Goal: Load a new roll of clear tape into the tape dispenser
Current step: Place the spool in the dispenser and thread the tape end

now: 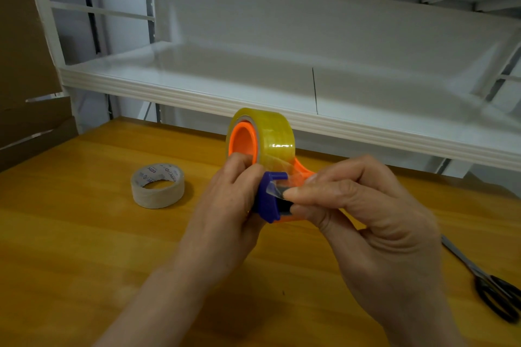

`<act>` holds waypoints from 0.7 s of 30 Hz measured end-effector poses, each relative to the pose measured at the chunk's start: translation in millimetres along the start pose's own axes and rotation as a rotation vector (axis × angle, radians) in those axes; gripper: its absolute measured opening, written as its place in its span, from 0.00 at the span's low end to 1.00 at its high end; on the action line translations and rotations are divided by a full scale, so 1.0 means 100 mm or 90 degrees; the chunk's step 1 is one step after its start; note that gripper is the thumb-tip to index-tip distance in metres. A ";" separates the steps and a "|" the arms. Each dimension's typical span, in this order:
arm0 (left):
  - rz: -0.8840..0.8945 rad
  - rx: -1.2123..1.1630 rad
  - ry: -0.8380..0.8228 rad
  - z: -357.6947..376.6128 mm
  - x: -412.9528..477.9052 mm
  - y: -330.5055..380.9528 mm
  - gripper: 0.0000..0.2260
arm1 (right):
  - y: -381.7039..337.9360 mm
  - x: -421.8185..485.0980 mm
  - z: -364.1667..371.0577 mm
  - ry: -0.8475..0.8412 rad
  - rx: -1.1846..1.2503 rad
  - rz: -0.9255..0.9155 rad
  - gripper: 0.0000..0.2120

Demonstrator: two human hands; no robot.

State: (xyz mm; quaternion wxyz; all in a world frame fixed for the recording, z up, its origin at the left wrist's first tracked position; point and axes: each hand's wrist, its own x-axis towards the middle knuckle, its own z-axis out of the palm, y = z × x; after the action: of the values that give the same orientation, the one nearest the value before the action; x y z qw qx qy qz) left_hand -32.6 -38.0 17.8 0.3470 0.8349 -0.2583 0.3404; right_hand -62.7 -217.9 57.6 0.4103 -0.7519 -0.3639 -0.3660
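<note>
a: largest items first?
b: a white shelf unit spans the upper half of the frame; a wooden table fills the lower half; brown cardboard stands along the left edge.

a: and the hands?
b: centre frame, raised above the table. the left hand grasps the tape dispenser, fingers curled round its body beside the purple end piece. the right hand pinches the loose tape end between thumb and forefinger, right at that purple piece.

a: where is the roll?
b: the clear tape roll sits on the dispenser's orange hub, just above both hands, with its strip running down to the pinched end.

a: smaller items?
b: a beige tape roll lies flat on the table, left of centre, apart from the hands. black-handled scissors lie at the lower right edge, partly cut off by the frame.
</note>
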 end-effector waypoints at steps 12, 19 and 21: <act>-0.003 -0.043 -0.020 0.00 0.00 0.01 0.08 | 0.01 0.01 -0.01 -0.002 -0.001 0.004 0.08; -0.015 -0.073 -0.032 0.02 0.00 0.00 0.10 | 0.03 0.01 -0.04 -0.002 -0.001 0.010 0.08; -0.015 -0.094 -0.035 0.02 0.00 0.02 0.10 | 0.03 0.02 -0.07 0.003 -0.004 0.013 0.09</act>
State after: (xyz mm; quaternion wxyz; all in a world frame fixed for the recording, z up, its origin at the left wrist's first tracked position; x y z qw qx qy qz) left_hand -33.6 -40.5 17.3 0.4048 0.8189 -0.2820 0.2934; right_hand -61.2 -224.4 60.6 0.4125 -0.7558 -0.3545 -0.3646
